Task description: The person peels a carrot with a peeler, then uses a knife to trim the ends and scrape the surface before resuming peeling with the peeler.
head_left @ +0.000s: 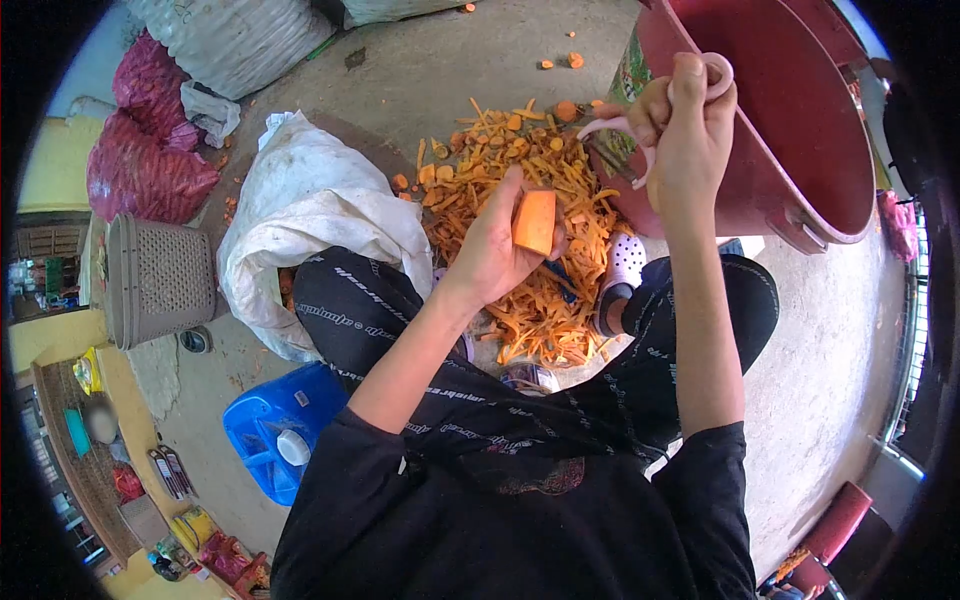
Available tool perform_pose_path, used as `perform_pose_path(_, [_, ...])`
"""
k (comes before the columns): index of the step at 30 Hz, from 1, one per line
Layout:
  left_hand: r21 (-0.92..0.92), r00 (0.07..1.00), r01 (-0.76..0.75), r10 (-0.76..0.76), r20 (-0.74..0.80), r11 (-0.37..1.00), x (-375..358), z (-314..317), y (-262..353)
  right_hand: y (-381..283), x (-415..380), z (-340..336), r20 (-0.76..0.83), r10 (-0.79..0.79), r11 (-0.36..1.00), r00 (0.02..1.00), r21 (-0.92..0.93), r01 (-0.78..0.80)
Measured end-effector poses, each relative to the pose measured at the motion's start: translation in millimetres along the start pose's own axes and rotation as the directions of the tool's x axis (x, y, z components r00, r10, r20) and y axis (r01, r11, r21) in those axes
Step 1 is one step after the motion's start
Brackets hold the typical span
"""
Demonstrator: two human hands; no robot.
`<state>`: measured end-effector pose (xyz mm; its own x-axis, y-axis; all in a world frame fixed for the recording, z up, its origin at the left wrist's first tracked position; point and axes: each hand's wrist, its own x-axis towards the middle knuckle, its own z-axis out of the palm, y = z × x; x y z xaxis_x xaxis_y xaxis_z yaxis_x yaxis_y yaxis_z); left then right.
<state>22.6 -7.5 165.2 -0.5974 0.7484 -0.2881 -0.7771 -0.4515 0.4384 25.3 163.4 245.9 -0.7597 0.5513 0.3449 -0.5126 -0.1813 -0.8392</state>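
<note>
My left hand is wrapped around a peeled orange carrot piece, its cut end showing, over a heap of carrot peelings. Higher up and to the right, my right hand grips a pink peeler. Its loop-shaped handle end sticks out past my thumb, and its forked end points left. The peeler is apart from the carrot. Below both hands, peelings and cut carrot ends lie on the floor between my feet.
A large red tub stands at the right. To the left are an open white sack, a blue jerrycan and a grey woven basket. Red mesh sacks and a bulging white sack sit farther back.
</note>
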Motion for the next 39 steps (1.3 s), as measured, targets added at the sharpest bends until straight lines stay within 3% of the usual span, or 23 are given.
perform_pose_path(1, [0.017,1.000,0.003,-0.003,-0.001,1.000,-0.8,0.9,0.2,3.1,-4.6,-1.6,0.070,0.022,1.000,0.997,0.014,-0.023])
perform_pose_path(4, [0.025,0.993,-0.046,0.048,-0.111,0.999,1.1,8.2,-3.5,8.1,-15.3,0.4,0.039,0.173,0.983,0.984,0.062,-0.175])
perform_pose_path(7, [0.048,0.997,-0.077,0.077,0.007,0.996,2.9,2.0,-1.9,3.9,-29.7,14.1,0.081,0.275,0.954,0.958,0.100,-0.282])
perform_pose_path(13, [0.013,0.986,-0.051,0.052,-0.157,0.999,0.2,8.6,-0.3,4.7,-47.0,23.7,0.135,0.419,0.898,0.898,0.083,-0.432])
perform_pose_path(16, [-0.035,0.994,-0.014,0.010,-0.109,0.999,2.4,1.5,-2.3,8.9,-45.9,21.4,0.149,0.435,0.894,0.888,0.052,-0.446])
perform_pose_path(19, [0.069,0.999,-0.029,0.032,-0.035,0.997,0.1,8.9,-1.3,12.4,-44.3,20.7,0.149,0.456,0.881,0.878,0.067,-0.469])
perform_pose_path(22, [0.116,0.997,-0.071,0.072,-0.002,0.991,0.2,14.3,-3.3,23.9,-19.2,5.7,0.032,0.283,0.959,0.959,-0.021,-0.283])
perform_pose_path(24, [0.058,0.999,-0.009,0.007,0.043,0.998,-0.8,6.9,-7.9,17.4,11.0,-4.0,-0.037,0.079,0.997,0.996,-0.001,-0.079])
perform_pose_path(25, [0.034,0.997,0.024,-0.027,0.069,0.999,-0.6,4.5,-8.5,11.1,17.2,-7.3,-0.040,0.096,0.990,0.995,0.112,-0.091])
perform_pose_path(28, [0.053,0.999,-0.004,0.007,-0.047,0.999,1.0,4.6,-3.7,-5.0,5.4,0.9,0.053,-0.020,0.999,0.998,-0.033,0.022])
perform_pose_path(29, [0.048,0.999,-0.012,0.014,-0.036,0.999,1.3,3.1,-3.8,-3.9,2.5,0.3,0.044,-0.025,0.985,0.999,-0.172,0.032])
perform_pose_path(32, [0.052,0.999,-0.011,0.013,-0.048,0.999,1.6,0.8,-5.4,-2.3,-16.8,6.0,0.098,0.119,0.992,0.988,0.022,-0.122])
perform_pose_path(34, [0.063,0.992,-0.015,0.023,-0.121,0.998,0.1,6.4,-3.0,4.5,-25.0,7.7,0.095,0.213,0.974,0.973,0.054,-0.218])
perform_pose_path(39, [0.106,0.991,-0.025,0.039,-0.131,0.994,-3.1,19.8,4.4,1.0,-33.7,12.8,0.130,0.319,0.939,0.939,0.092,-0.332])
